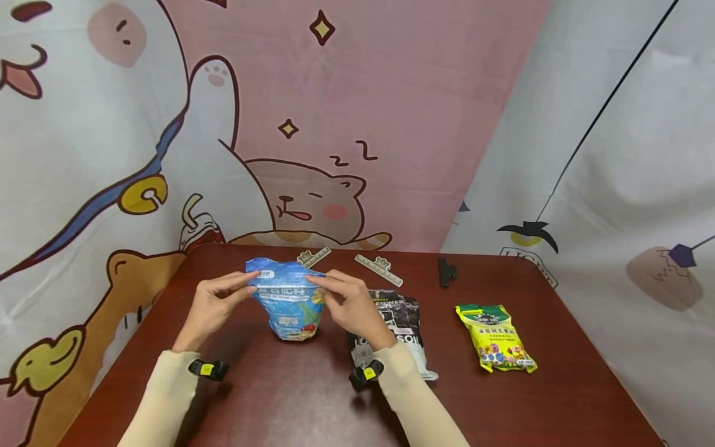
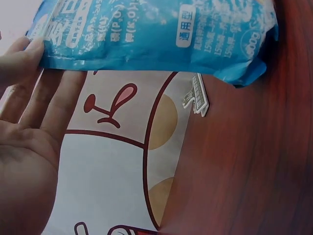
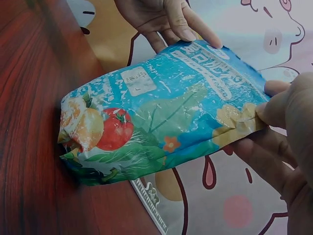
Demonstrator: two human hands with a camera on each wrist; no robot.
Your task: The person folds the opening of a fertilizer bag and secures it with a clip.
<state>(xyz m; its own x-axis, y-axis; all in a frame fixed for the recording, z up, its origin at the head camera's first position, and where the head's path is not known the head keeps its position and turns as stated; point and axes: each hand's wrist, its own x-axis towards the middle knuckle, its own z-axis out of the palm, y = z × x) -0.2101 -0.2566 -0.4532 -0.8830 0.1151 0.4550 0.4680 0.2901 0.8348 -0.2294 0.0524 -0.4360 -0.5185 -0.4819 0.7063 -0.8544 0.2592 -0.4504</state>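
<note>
A blue fertilizer bag (image 1: 288, 307) printed with vegetables is held upright by its upper corners, its base at or just above the table. My left hand (image 1: 215, 304) pinches the upper left edge, thumb on the near face and fingers behind, as the left wrist view of the bag (image 2: 161, 36) shows. At the opposite edge my right hand (image 1: 352, 304) pinches the bag between thumb and fingers. In the right wrist view, a tomato picture shows on the front of the bag (image 3: 156, 112). Whether the bag's top is open cannot be told.
A black soil bag (image 1: 399, 310) lies under my right forearm. Farther right is a yellow-green bag (image 1: 496, 338). Along the back lie two ornate clips, a left clip (image 1: 314, 256) and a right clip (image 1: 380, 268), plus a black clip (image 1: 445, 273). A printed cloth (image 1: 424, 124) hangs behind the table.
</note>
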